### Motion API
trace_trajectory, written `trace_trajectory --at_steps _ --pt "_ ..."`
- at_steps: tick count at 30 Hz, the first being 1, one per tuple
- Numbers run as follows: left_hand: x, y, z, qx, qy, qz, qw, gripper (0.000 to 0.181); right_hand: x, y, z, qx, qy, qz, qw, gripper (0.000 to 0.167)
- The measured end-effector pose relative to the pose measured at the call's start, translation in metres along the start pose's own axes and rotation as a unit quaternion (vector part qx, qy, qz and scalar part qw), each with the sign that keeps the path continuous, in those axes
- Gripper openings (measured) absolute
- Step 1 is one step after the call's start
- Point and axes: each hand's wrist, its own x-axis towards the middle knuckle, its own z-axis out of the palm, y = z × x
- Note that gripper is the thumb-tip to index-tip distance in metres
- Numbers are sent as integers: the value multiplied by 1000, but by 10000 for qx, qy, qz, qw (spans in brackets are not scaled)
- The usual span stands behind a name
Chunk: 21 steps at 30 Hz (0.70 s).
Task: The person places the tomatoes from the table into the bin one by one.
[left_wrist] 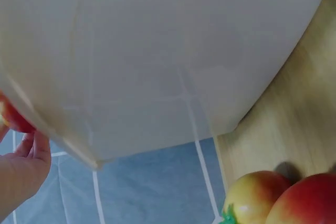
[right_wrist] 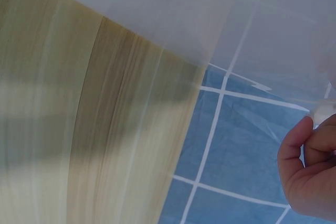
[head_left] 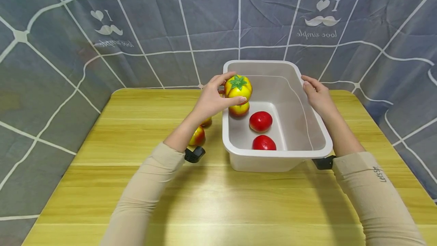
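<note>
My left hand (head_left: 213,98) holds a yellow-and-red tomato (head_left: 240,85) with a green star-shaped leaf top, thumb on the near side and fingers behind. It is at the left rim of a light grey plastic bin (head_left: 273,154). Inside, a second yellow-and-red tomato (head_left: 239,110) lies just below the held one, partly covered by it. Two smooth red fruits (head_left: 261,121) rest on the bin's floor. On the right side, my right hand (head_left: 318,96) pinches the bin's rim between thumb and fingers; the right wrist view shows this hand (right_wrist: 310,166) at its edge.
Left of the bin, yellow-red fruits (head_left: 198,136) lie on the wooden table (head_left: 211,208), partly hidden by my left forearm; two of these fruits (left_wrist: 257,198) show in the left wrist view. A grey-blue checked cloth (head_left: 211,22) hangs behind and beside the table.
</note>
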Motion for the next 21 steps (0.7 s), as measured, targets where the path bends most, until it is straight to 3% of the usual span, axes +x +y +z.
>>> trace_trajectory --at_steps 5,12,21 --pt "1 -2 8 325 -206 110 9992 69 -1 -1 0 16 12 22 10000 51" --pt "1 -4 11 499 -160 189 9984 69 1 -2 0 69 38 24 10000 51" --pt "1 -7 12 973 -77 -10 9952 69 1 0 1 136 61 30 9999 51"
